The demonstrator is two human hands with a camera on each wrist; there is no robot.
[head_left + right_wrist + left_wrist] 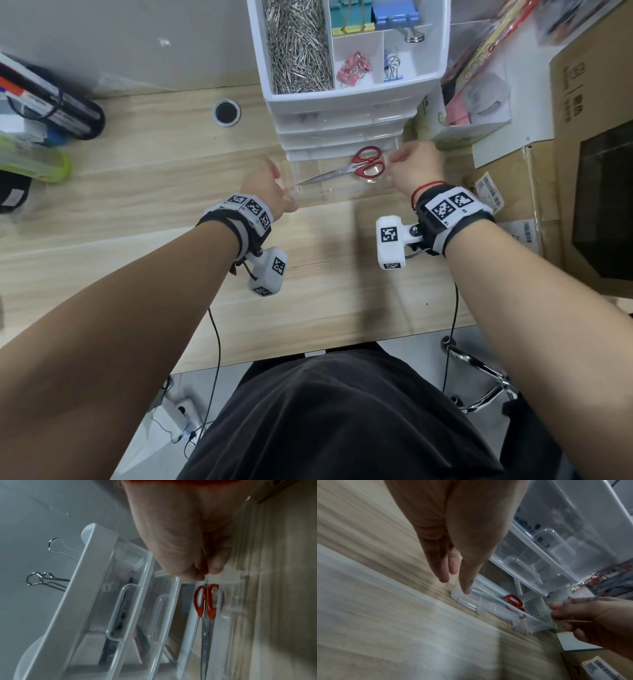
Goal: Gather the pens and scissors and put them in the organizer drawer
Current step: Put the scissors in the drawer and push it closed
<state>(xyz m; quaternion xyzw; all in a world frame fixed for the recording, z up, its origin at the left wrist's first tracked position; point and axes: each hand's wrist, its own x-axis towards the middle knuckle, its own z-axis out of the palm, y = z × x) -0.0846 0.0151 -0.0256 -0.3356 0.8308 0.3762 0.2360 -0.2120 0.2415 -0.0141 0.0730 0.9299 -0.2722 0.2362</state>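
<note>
The red-handled scissors [358, 164] lie in the clear bottom drawer [329, 197], which is pulled out of the white organizer [342, 99]. My left hand [267, 186] is at the drawer's front left corner. In the left wrist view its fingers [443, 574] are straight and the thumb tip touches that corner of the drawer [488, 608]. My right hand [411, 164] is at the drawer's right end, fingers close together just beside the scissors' handles [205, 601], holding nothing that I can see. Dark pen-like items [109, 642] lie in an upper clear drawer.
The organizer's top tray holds paper clips [298, 44] and binder clips [394, 17]. A cardboard box [589, 171] and plastic packets [472, 85] crowd the right. A bag of markers [51, 102] lies far left, a cable hole [226, 112] behind.
</note>
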